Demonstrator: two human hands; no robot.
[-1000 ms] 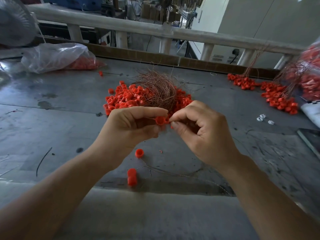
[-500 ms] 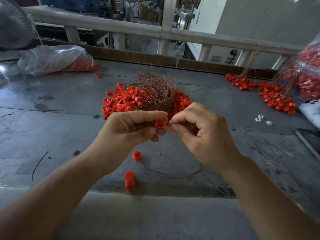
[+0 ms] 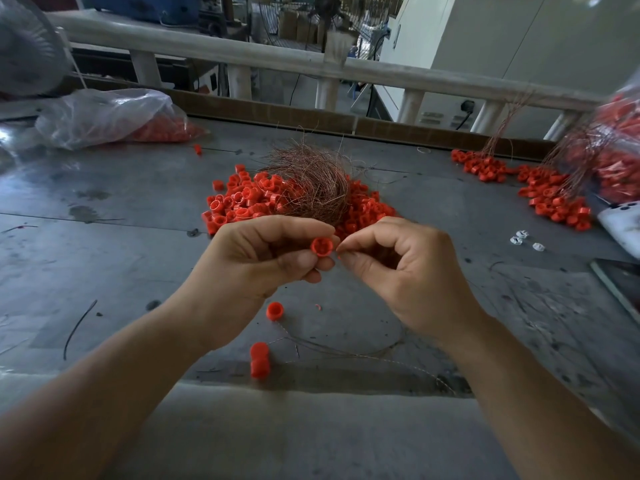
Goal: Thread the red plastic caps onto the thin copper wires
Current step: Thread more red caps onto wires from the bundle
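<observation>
Left hand (image 3: 263, 258): thumb and forefinger pinch one red cap (image 3: 322, 246) by its side wall, open mouth toward the camera, held above the table (image 3: 104, 237); other fingers curled beneath. Right hand (image 3: 408, 271): thumb and forefinger pressed tip to tip just beside the cap, presumably on a copper wire end (too fine to make out). Judgement: cap light, rigid, smooth, so grip the wall and leave the hole clear. Wire soft, kinks easily; hold near its tip.

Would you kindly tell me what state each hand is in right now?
Left hand: holding a red cap.
Right hand: fingers pinched together; whether they hold a wire cannot be told.
</observation>
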